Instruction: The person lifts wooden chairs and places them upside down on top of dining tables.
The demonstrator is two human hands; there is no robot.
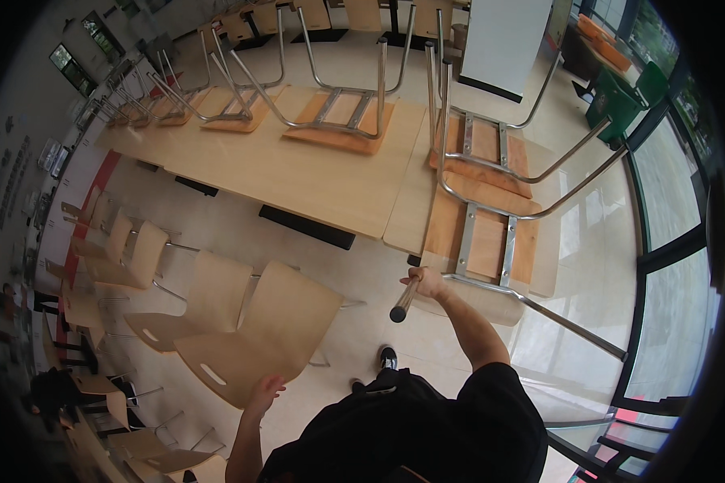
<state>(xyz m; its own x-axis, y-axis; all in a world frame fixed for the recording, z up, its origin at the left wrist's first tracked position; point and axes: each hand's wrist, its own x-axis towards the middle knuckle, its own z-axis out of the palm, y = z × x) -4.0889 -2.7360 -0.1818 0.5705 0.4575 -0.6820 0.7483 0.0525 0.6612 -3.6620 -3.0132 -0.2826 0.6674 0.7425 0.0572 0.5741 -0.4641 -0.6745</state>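
My right hand (428,282) grips a metal leg of the nearest upturned chair (483,235), whose wooden seat lies underside up at the right end of the long table (332,187). The leg's dark-capped tip points towards me. Behind it, a second upturned chair (489,148) rests with its legs in the air. My left hand (267,395) is beside the handle slot of an upright wooden chair (266,332); its fingers are apart and it holds nothing. Whether it touches the chair's edge, I cannot tell.
More upturned chairs (344,118) line the table's far side. Upright chairs (208,296) stand on the floor at left. A white pillar (504,45) rises beyond the table, a green bin (616,99) stands at far right, and glass panels (670,199) run along the right. A person (66,389) is at far left.
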